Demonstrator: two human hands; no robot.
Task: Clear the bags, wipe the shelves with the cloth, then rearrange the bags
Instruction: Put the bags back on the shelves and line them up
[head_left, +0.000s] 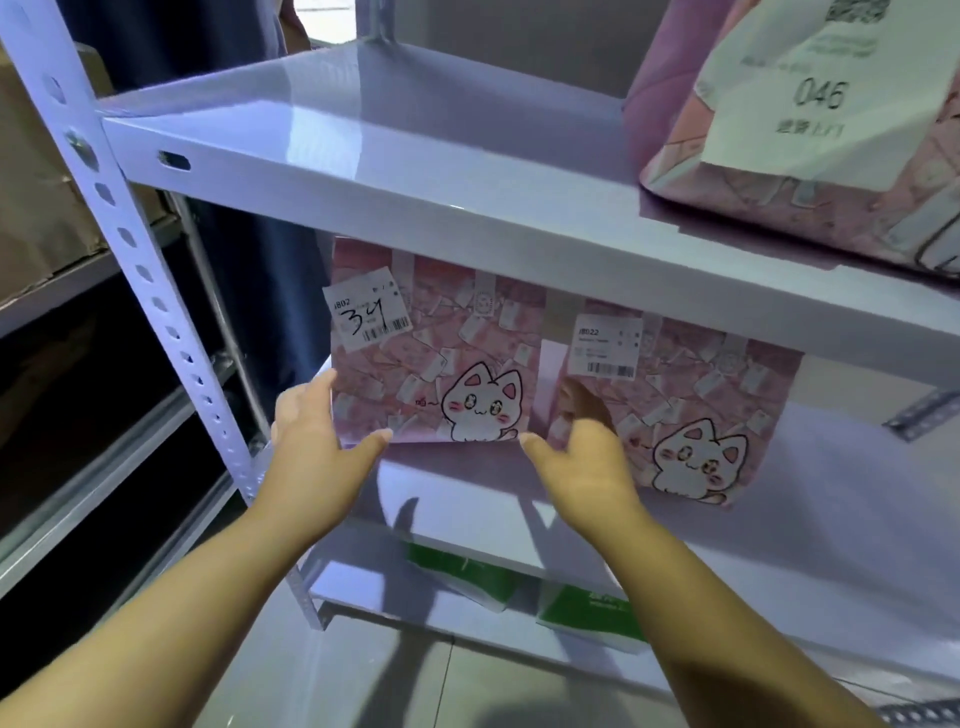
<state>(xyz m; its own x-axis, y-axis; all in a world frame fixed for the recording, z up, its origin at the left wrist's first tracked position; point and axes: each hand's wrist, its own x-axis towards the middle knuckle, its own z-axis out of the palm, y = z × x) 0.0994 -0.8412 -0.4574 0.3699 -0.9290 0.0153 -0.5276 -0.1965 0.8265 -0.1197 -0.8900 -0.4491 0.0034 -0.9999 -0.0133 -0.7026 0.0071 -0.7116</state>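
Our left hand (317, 431) is spread wide. Its straight fingers lie flat along the left side of a pink cat bag (431, 364), and its thumb points at the bag's bottom edge. Our right hand (587, 457) is spread too. Its thumb reaches toward the same bottom edge, and its fingers go up into the gap between this bag and a second pink cat bag (701, 405) just beside it. We cannot tell if those fingers press the bag, because they are in shadow. Both bags stand upright on the middle shelf (519, 514), near its front. Each one has a white cartoon kitten drawn on it. The first bag has a white label that reads "JB02" with a big handwritten "34" and a barcode. The second bag's label reads "JB022" over a barcode, and its small print is too blurry to read. On the top shelf (363, 135), at the right, stands a third pink bag (779, 208) with a white slip that shows "046" and a square code. The writing under it is too blurry. On the shelf below lie green and white packs (587, 618).
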